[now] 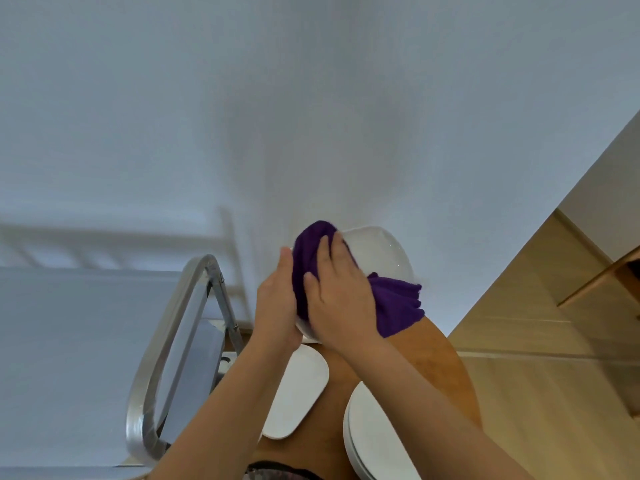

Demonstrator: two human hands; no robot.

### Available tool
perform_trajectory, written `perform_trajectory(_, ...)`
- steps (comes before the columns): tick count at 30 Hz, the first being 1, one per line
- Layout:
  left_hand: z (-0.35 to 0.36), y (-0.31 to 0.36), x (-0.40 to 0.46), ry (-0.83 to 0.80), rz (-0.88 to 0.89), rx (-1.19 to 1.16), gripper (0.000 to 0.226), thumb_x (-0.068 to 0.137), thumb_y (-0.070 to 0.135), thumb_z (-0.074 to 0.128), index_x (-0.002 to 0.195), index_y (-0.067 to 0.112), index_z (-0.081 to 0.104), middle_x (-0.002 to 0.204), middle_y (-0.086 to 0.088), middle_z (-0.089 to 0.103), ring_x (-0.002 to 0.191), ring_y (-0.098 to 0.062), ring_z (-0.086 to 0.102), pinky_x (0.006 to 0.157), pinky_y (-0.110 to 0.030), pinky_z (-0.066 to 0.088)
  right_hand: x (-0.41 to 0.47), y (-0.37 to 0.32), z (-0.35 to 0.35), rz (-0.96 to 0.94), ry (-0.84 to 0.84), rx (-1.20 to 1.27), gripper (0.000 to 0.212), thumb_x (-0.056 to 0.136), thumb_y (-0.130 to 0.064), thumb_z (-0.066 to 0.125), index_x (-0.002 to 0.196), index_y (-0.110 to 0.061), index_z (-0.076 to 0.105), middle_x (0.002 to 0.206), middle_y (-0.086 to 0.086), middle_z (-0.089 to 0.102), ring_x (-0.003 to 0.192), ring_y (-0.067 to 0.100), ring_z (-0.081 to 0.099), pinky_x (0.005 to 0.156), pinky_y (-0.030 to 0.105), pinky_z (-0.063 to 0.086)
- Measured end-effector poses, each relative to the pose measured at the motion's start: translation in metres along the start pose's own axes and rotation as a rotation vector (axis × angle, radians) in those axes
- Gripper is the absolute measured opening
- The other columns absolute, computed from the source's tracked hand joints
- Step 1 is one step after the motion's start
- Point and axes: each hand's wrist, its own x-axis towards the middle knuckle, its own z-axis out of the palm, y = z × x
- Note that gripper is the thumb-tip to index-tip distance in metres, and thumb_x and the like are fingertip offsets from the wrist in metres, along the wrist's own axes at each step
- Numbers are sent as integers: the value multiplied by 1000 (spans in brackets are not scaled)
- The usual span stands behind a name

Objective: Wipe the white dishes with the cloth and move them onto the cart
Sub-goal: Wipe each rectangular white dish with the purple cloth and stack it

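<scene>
I hold a white dish [377,252] up in front of the wall. My left hand [277,299] grips its left rim from below. My right hand [336,299] presses a purple cloth [394,303] against the dish's inside; part of the cloth hangs off to the right. Below, on a round wooden table [433,358], lie a white oblong plate [298,393] and a stack of white round plates [374,438], partly hidden by my right forearm. The cart [69,341] with its silver handle [162,341] stands at the left.
A white wall fills the upper view. Wooden floor [536,323] and a piece of wooden furniture [602,275] lie to the right. The cart's flat grey top stretches out at the left.
</scene>
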Motion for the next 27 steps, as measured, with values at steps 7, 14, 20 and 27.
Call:
perform_trajectory(7,-13,-12,-5,23,-100,-124,48,82,60,58,101,18,71,97,-7,74,91,-23,71,76,-37,54,-27,3,-6,-300,-155,78,52,98,-38,32,148,-20,30,157,-2,21,145,12,13,115,28,4)
perform_trajectory(14,-10,-5,-3,71,-297,-14,61,82,60,59,107,5,63,96,-17,72,86,-31,71,74,-42,58,-48,34,-15,-566,-229,-142,60,68,-45,78,120,-19,62,138,1,54,128,21,50,102,42,41)
perform_trajectory(20,-16,17,5,-101,-313,82,55,89,53,52,118,8,62,112,-18,68,102,-36,64,92,-49,50,-65,77,0,-486,137,-291,48,55,-17,87,101,-17,72,109,7,70,98,24,67,81,44,54)
perform_trajectory(27,-16,24,12,-176,-302,20,67,84,69,39,118,17,63,116,-10,67,102,-28,66,71,-40,56,-60,83,-10,-95,223,87,23,64,-8,85,76,-15,67,68,-2,60,59,17,56,56,26,42)
